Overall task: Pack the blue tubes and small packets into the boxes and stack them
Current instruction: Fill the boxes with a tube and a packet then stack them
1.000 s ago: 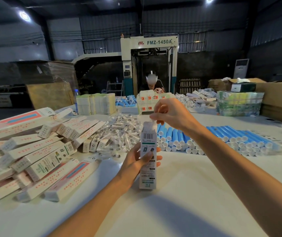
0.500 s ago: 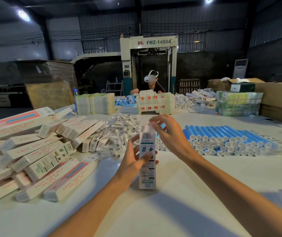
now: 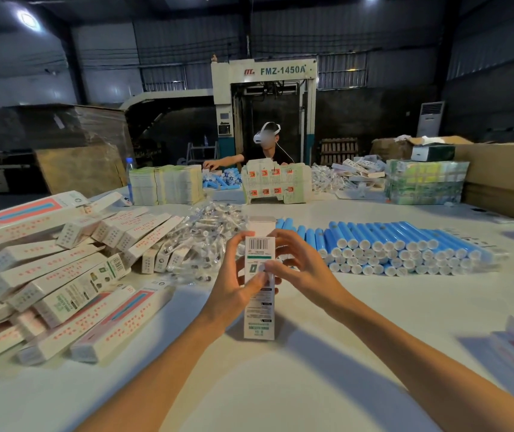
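Table (image 3: 280,388) middle: left hand (image 3: 234,285), right hand (image 3: 304,269) grip upright box (image 3: 259,319).

The upright box (image 3: 259,307) is thin printed cardboard, white and matt, with a black barcode on its face. The finished boxes (image 3: 62,275) heaped at the left look like the same card, with a faint sheen on their red and blue print. The blue tubes (image 3: 405,235) are smooth and slightly glossy, with white plastic-looking caps. The small packets (image 3: 206,241) are clear, crinkled film that glints. The counter (image 3: 280,385) is pale, smooth and matt. The cartons (image 3: 505,179) at the far right are dull brown cardboard.
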Motion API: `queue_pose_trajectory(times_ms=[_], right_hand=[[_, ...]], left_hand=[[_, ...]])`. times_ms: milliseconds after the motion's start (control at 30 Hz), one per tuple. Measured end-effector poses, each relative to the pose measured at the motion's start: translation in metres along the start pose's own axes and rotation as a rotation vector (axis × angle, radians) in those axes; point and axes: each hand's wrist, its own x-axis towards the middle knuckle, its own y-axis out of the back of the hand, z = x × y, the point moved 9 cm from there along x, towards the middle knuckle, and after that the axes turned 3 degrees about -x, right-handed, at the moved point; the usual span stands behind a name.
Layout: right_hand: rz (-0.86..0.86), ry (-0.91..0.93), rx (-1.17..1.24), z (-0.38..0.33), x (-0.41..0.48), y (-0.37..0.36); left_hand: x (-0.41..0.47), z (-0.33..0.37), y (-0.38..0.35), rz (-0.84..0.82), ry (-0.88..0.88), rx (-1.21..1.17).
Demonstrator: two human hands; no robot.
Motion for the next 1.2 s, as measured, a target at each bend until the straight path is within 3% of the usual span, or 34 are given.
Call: queue_pose_trajectory(times_ms=[233, 400, 567, 767, 867, 1033, 1200], right_hand=[[-0.132, -0.038, 0.023, -0.001, 0.003, -0.007], [0.014, -0.048, 0.094, -0.003, 0.021, 0.013], [-0.059, -0.095, 0.092, -0.005, 0.043, 0.015], [-0.020, 0.146, -0.149, -0.028, 0.046, 0.017], [0.030, 0.173, -0.226, -0.025, 0.040, 0.021], [-0.013, 0.049, -0.074, -0.007, 0.022, 0.018], [0.148, -0.059, 0.188, 0.003, 0.012, 0.037]], left_hand=[[-0.004, -0.002, -0.010, -0.055, 0.005, -0.083], [-0.006, -0.001, -0.021, -0.068, 0.059, -0.147], [-0.005, -0.004, -0.018, -0.076, 0.055, -0.112], [-0.004, -0.012, -0.016, -0.074, 0.065, -0.153], [-0.004, -0.015, -0.020, -0.059, 0.059, -0.126], [-0.003, -0.017, -0.018, -0.012, 0.058, 0.036], [0.003, -0.015, -0.030, -0.031, 0.003, 0.089]])
